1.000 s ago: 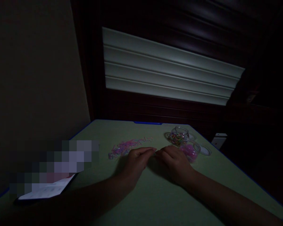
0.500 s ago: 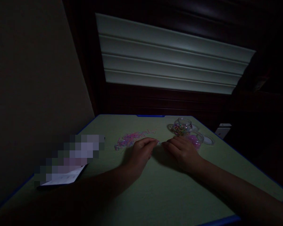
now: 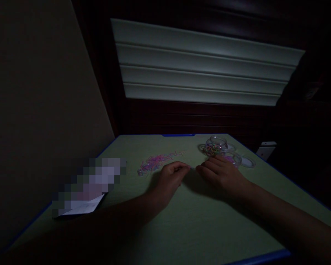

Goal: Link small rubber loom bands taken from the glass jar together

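Observation:
My left hand (image 3: 173,178) is closed in a pinch, thumb and forefinger together, over the middle of the table. A small pale strand (image 3: 192,168), too tiny and dark to make out well, shows at its fingertips and spans the narrow gap to my right hand (image 3: 222,173). That hand is closed too, its fingertips at the strand's other end. Behind my left hand lies a loose pile of thin pink, purple and blue strands (image 3: 156,161). Just beyond my right hand stands a clear jar with pink contents (image 3: 230,159), partly hidden by the fingers.
A clear round jar (image 3: 216,142) of multicoloured rings stands at the back right, with clear lids (image 3: 248,162) near it. On the left lies a flat device or booklet (image 3: 85,206), mostly blurred out. The green tabletop (image 3: 187,228) has blue edges. Light is dim.
The view has shifted slightly, so the table and both hands sit a little further right. Both hands keep their pinch close together, with the strand between them.

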The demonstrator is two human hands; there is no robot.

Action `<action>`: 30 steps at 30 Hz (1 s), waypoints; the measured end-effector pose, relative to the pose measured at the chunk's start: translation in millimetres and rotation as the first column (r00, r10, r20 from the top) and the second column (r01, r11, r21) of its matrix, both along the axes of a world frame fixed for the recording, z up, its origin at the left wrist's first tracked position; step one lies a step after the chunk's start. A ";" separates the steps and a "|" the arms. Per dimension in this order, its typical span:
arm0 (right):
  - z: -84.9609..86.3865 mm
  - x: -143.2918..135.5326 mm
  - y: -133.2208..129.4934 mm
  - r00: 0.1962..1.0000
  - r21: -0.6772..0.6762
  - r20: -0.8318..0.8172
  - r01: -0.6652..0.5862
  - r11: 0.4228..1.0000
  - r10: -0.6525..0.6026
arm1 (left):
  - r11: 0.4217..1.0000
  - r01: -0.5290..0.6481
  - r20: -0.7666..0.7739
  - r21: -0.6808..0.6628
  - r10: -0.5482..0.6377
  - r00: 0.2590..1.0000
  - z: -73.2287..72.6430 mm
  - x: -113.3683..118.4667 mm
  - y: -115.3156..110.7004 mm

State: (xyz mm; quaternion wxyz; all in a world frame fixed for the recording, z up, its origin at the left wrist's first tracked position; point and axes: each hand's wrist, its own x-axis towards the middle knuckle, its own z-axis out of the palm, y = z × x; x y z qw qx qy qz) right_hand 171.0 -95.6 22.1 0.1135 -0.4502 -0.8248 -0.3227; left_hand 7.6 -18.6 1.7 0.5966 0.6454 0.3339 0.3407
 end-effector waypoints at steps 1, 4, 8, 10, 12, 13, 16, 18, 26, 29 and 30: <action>0.1 0.4 0.1 1.000 -0.007 0.003 0.005 1.000 -0.005 | 1.000 0.002 -0.003 0.007 -0.002 1.000 -0.7 0.0 0.2; 1.2 1.4 0.3 1.000 -0.010 0.003 0.003 1.000 -0.003 | 0.999 0.025 -0.007 0.022 -0.025 1.000 -3.0 -0.2 1.2; 4.6 3.8 -0.9 1.000 -0.002 -0.007 0.003 1.000 -0.003 | 0.999 0.042 -0.008 0.035 -0.042 0.999 -5.6 -0.5 2.1; 6.8 6.6 -1.7 1.000 0.013 -0.016 0.010 1.000 -0.009 | 0.998 0.041 -0.023 0.042 -0.040 0.999 -6.1 -0.7 2.3; 9.6 10.3 -2.4 0.999 0.037 -0.019 0.032 0.999 -0.031 | 0.998 0.036 -0.041 0.043 -0.034 0.999 -5.5 -0.8 2.3; 11.4 12.1 -2.7 0.999 0.048 -0.017 0.051 0.998 -0.050 | 0.999 0.031 -0.050 0.041 -0.029 0.998 -4.8 -0.8 2.1; 18.3 16.3 -4.2 0.993 0.078 -0.014 0.120 0.990 -0.119 | 0.999 0.026 -0.076 0.031 -0.023 0.997 -1.7 -0.9 1.1; 23.5 17.8 -5.6 0.983 0.084 -0.022 0.184 0.979 -0.183 | 0.999 0.023 -0.085 0.027 -0.021 0.996 0.4 -1.1 0.2; 32.8 27.1 -8.6 0.819 0.070 -0.081 0.573 0.816 -0.568 | 1.000 0.020 -0.095 0.016 -0.018 0.995 3.6 -1.2 -0.9; 33.8 31.1 -9.7 0.737 0.082 -0.088 0.676 0.733 -0.670 | 0.999 0.028 -0.105 0.025 -0.025 0.994 2.5 -1.3 0.2; 34.2 31.9 -10.4 0.715 0.084 -0.089 0.699 0.710 -0.693 | 0.999 0.034 -0.104 0.027 -0.031 0.994 1.9 -1.4 0.5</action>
